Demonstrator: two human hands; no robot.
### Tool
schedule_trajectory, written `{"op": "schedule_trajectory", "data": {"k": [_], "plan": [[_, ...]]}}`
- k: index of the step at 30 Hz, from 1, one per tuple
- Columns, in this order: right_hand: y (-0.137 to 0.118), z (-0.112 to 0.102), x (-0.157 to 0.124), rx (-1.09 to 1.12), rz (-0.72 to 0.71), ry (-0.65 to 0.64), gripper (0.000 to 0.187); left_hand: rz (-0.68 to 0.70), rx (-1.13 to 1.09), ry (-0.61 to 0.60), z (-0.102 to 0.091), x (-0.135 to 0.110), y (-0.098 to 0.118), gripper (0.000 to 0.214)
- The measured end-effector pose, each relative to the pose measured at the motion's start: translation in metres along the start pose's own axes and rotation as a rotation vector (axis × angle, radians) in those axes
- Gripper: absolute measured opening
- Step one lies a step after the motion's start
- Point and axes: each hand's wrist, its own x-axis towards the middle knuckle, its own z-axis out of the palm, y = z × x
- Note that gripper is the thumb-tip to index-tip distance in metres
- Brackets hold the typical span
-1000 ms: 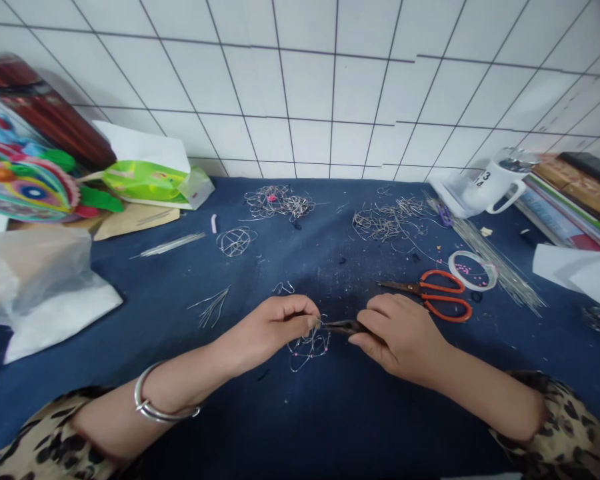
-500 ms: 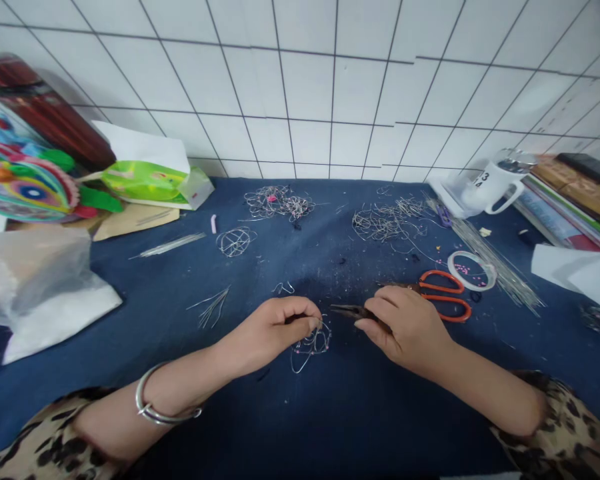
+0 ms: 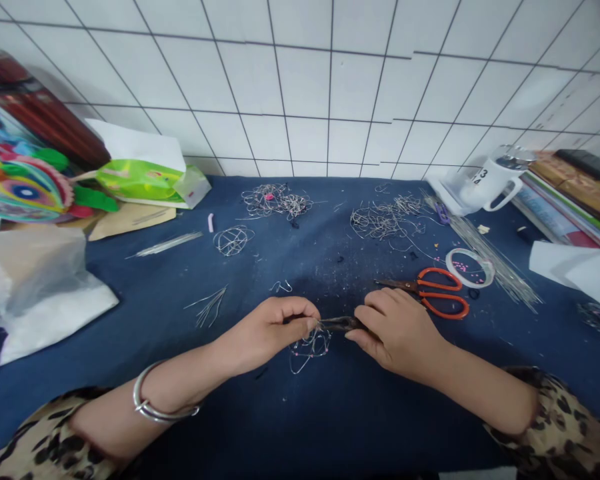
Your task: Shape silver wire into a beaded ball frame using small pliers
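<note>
Two bare hands meet over a dark blue tabletop (image 3: 300, 427), near its front edge. The left hand (image 3: 273, 337) pinches a small tangle of silvery wire, the beaded wire piece (image 3: 310, 347), between thumb and fingers; its loops, dotted with pink beads, hang just below the fingertips. The right hand (image 3: 400, 333) is wrapped around dark pliers (image 3: 344, 323), whose narrow nose points left and reaches the wire right beside the left fingertips. Whether the tips are clamped on a strand is too small to tell.

From where I stand, the step in hand looks like working a wire end with the pliers, bending or tightening it. The next move seems to call for a steady left pinch and a firm, small turn of the tool, without crushing the nearby loops or nipping a finger.

Just beyond the right hand lie orange-handled scissors (image 3: 416, 285), and beside them a round clear dish (image 3: 490, 272) with pink beads. Farther back, by the tiled wall, sits a loose heap of wire (image 3: 380, 221).
</note>
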Motion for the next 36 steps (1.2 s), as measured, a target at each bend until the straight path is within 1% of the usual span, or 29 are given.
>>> {"op": "schedule_trajectory", "data": {"k": [8, 15, 23, 30, 36], "plan": [[-0.0036, 0.0005, -0.0006, -0.064, 0.018, 0.017, 0.036, -0.019, -0.023, 0.011, 0.0038, -0.0008, -0.0007, 0.02], [-0.0015, 0.0039, -0.0027, 0.053, 0.048, 0.001, 0.039, -0.021, -0.035, 0.018, 0.0043, -0.0002, -0.0007, 0.021], [-0.002, 0.0049, -0.0015, 0.189, 0.093, -0.056, 0.041, -0.042, -0.103, 0.028, 0.0065, -0.0005, -0.0004, 0.019], [-0.002, 0.0036, -0.0016, 0.202, 0.086, -0.051, 0.039, -0.038, -0.232, 0.038, 0.0079, -0.0001, 0.0007, 0.016], [-0.0001, 0.0037, -0.0013, 0.188, 0.074, -0.036, 0.038, -0.037, -0.252, 0.048, 0.0069, 0.0001, -0.0005, 0.015]]}}
